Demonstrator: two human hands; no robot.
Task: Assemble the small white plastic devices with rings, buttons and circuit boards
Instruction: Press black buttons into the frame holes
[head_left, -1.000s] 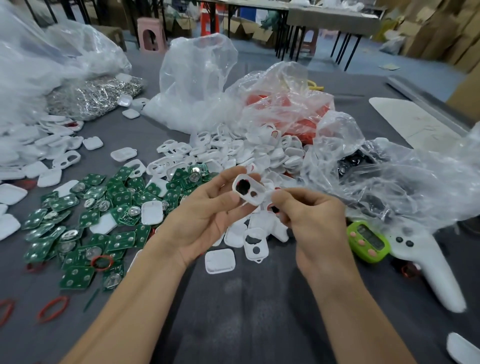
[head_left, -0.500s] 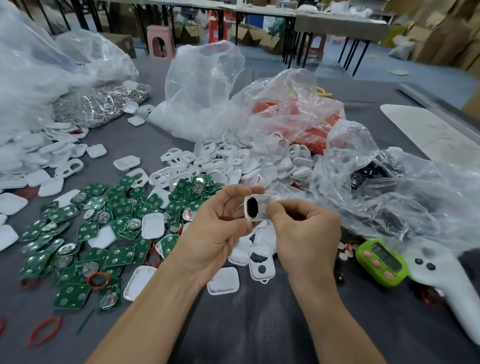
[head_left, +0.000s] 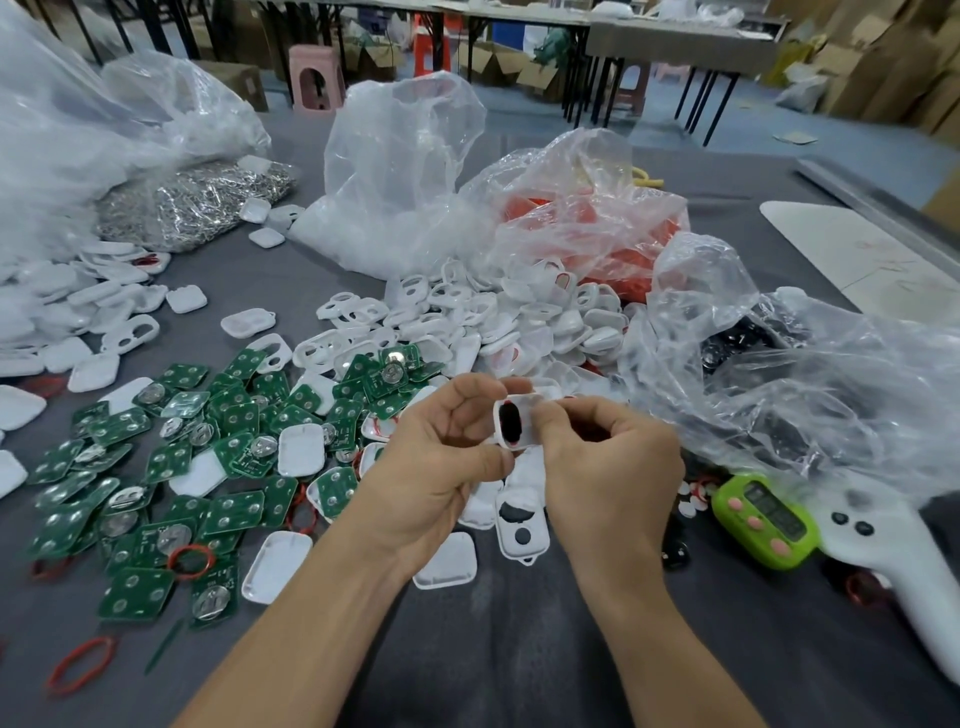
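Left hand (head_left: 441, 467) and right hand (head_left: 613, 467) have moved closer, both pinching the white shell (head_left: 522, 442); push the black button (head_left: 510, 422) in straight.

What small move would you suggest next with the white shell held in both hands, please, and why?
Probably press the black button into the white shell with the right hand: the button sits in the shell's opening, and the left hand pinches the shell to brace it.

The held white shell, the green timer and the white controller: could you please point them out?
held white shell (head_left: 524, 435), head view, white face at its lower right.
green timer (head_left: 770, 512), head view, its dark screen.
white controller (head_left: 885, 564), head view, its handle.
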